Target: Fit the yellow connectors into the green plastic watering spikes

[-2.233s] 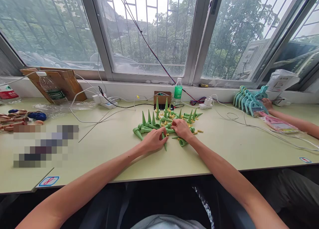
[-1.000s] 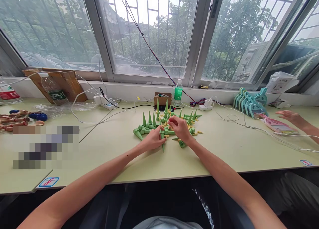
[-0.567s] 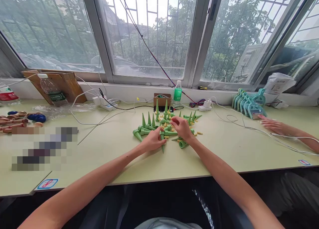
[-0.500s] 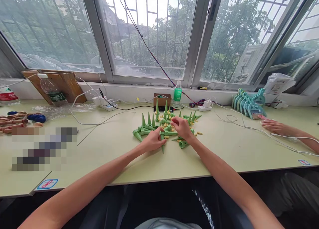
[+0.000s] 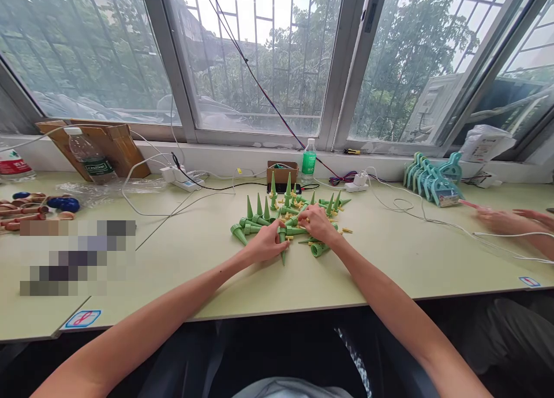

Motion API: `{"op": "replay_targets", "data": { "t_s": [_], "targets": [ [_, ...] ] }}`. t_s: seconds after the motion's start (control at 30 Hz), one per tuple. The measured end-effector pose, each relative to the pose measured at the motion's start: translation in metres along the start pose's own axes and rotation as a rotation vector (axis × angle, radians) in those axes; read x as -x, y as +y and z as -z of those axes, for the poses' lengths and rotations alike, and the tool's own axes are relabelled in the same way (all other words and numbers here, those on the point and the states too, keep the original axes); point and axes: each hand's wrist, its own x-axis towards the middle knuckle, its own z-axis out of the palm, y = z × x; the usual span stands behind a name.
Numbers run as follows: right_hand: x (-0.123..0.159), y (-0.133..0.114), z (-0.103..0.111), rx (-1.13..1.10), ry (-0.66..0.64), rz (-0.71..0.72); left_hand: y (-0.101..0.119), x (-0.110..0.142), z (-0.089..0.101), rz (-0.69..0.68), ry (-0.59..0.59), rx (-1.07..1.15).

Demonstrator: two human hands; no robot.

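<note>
- The left hand (image 5: 266, 243) grips a green spike (image 5: 283, 255) between thumb and fingers, on the near side of the pile on the table (image 5: 208, 288).
- That spike's long axis runs from the window side toward the person; its pointed tip faces the table's near edge, its wide end the pile.
- The right hand (image 5: 317, 222) is bent over the pile, fingers curled together — whether they pinch anything, I cannot tell.
- Around the hands are more green spikes (image 5: 238, 233): some stand with points up, others lie in various directions. Yellow pieces (image 5: 347, 231) are scattered among them.
- Behind the pile, a small open cardboard box (image 5: 289, 176) has something green inside, too small to name.
- Beside the box stands a capped, green-labelled bottle (image 5: 309, 162); its liquid level is unclear.
- Farther left, a clear bottle (image 5: 96, 163) with a dark green label leans by brown cardboard (image 5: 121, 147), and a red-labelled bottle (image 5: 15, 166) is at the edge of view.
- At the far right, another person's hands (image 5: 502, 220) are near teal hangers (image 5: 433, 179).
</note>
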Motion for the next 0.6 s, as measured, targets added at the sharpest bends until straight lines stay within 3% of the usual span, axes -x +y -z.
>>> {"op": "replay_targets", "data": {
  "t_s": [0.6],
  "targets": [
    [-0.0015,0.0003,-0.0043,-0.043,-0.069,0.031,0.0006,0.0015,0.0005,-0.008,-0.004,0.012]
  ]
}}
